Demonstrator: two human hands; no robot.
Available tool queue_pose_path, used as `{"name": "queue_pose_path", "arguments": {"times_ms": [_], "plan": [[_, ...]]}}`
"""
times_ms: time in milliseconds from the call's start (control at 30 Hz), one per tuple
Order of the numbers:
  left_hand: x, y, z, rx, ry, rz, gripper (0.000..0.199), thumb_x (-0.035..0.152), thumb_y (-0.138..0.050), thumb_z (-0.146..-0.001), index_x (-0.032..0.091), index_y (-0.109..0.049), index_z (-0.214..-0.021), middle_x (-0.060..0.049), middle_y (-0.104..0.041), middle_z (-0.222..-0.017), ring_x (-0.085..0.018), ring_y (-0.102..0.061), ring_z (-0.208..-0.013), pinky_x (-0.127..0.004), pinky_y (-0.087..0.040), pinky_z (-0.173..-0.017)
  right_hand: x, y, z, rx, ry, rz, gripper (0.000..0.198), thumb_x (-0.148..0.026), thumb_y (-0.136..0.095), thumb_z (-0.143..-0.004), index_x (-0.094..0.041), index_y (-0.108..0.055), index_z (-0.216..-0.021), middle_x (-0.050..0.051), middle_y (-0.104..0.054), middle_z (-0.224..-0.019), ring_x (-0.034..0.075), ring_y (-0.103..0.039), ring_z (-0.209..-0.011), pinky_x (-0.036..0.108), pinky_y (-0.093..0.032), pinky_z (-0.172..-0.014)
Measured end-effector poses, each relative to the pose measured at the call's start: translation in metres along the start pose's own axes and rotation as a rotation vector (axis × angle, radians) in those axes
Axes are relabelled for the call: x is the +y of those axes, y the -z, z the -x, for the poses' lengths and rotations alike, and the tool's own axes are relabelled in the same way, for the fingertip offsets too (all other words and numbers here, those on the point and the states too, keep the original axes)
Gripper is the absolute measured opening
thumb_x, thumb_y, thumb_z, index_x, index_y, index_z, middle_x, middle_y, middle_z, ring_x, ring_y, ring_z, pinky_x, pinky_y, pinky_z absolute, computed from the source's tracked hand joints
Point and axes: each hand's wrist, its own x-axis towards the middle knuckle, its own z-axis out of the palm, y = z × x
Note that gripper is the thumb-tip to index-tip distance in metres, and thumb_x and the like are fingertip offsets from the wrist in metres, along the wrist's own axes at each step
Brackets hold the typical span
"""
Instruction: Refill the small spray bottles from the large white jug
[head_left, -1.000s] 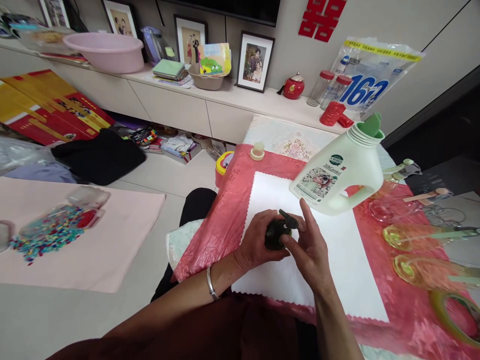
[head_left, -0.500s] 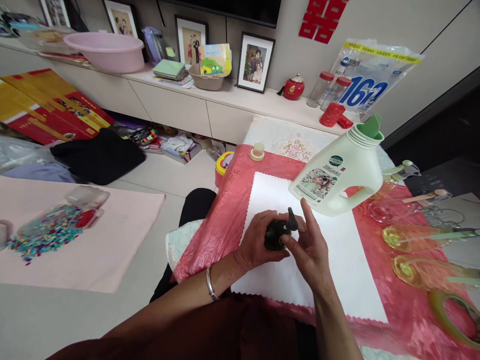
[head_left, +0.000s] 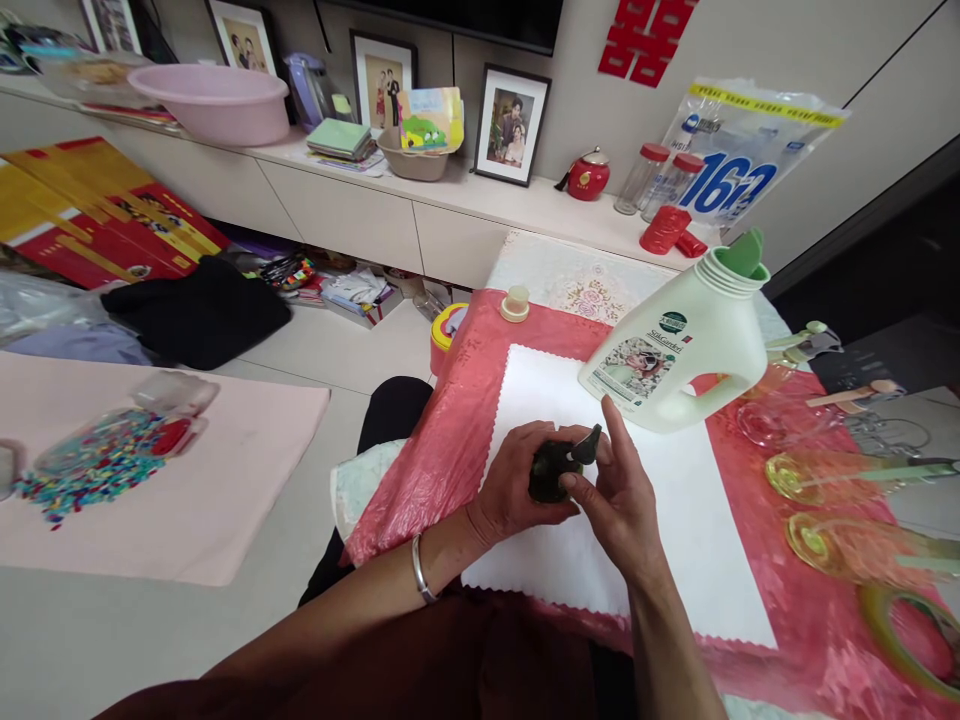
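My left hand (head_left: 516,475), with a silver bangle at the wrist, wraps around a small dark pump bottle (head_left: 546,474) seen from above. The thumb of my right hand (head_left: 619,495) presses the collar below the pump head (head_left: 583,448), whose spout points up and to the right. The right index finger stands out straight; its other fingers are partly hidden behind the bottle. Beneath both hands lies a white scallop-edged sheet (head_left: 679,500). Just beyond them a large pale green detergent jug (head_left: 649,365) stands uncapped, its green pouring lip showing.
A cream cap (head_left: 515,303) sits on the red plastic table cover (head_left: 469,390). Along the right edge lie several clear and yellow pump bottles (head_left: 832,475) and a roll of tape (head_left: 885,625). At left, a pink sheet (head_left: 247,470) holds scattered colourful bits (head_left: 97,475).
The pump head has turned clockwise, its spout swinging from pointing nearly straight up the picture towards the right. Both hands keep nearly the same place on the bottle.
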Motion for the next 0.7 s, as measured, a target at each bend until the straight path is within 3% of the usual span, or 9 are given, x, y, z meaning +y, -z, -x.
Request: {"name": "queue_pose_path", "arguments": {"times_ms": [300,567,700], "plan": [[-0.017,-0.008,0.013,0.051,-0.058,-0.102,0.099,0.053,-0.086,-0.068,0.024,-0.035,-0.148,-0.015,-0.058,-0.133,-0.035,-0.06,-0.124,-0.057,-0.053,-0.103,0.0,-0.005,-0.006,0.092,0.042,-0.042,0.088,-0.033,-0.079,-0.091,-0.029,-0.027,-0.162,0.005,-0.06,-0.115,0.018,-0.058,-0.111,0.036,-0.047,-0.106],[-0.011,-0.003,0.007,0.037,-0.094,-0.14,0.097,0.053,-0.082,-0.072,0.025,-0.031,-0.149,-0.016,-0.058,-0.132,-0.035,-0.062,-0.121,-0.056,-0.056,-0.1,-0.003,-0.01,-0.009,0.183,-0.037,0.062,0.094,-0.042,-0.085,-0.081,-0.023,-0.035,-0.158,0.004,-0.059,-0.102,0.018,-0.059,-0.098,0.034,-0.052,-0.092],[-0.008,-0.002,0.004,0.048,-0.108,-0.128,0.092,0.05,-0.08,-0.075,0.024,-0.032,-0.149,-0.016,-0.06,-0.131,-0.035,-0.063,-0.121,-0.057,-0.056,-0.1,-0.003,-0.01,-0.01,0.134,0.0,0.046,0.095,-0.042,-0.083,-0.085,-0.023,-0.029,-0.161,0.006,-0.059,-0.109,0.017,-0.059,-0.101,0.032,-0.053,-0.092]]}}
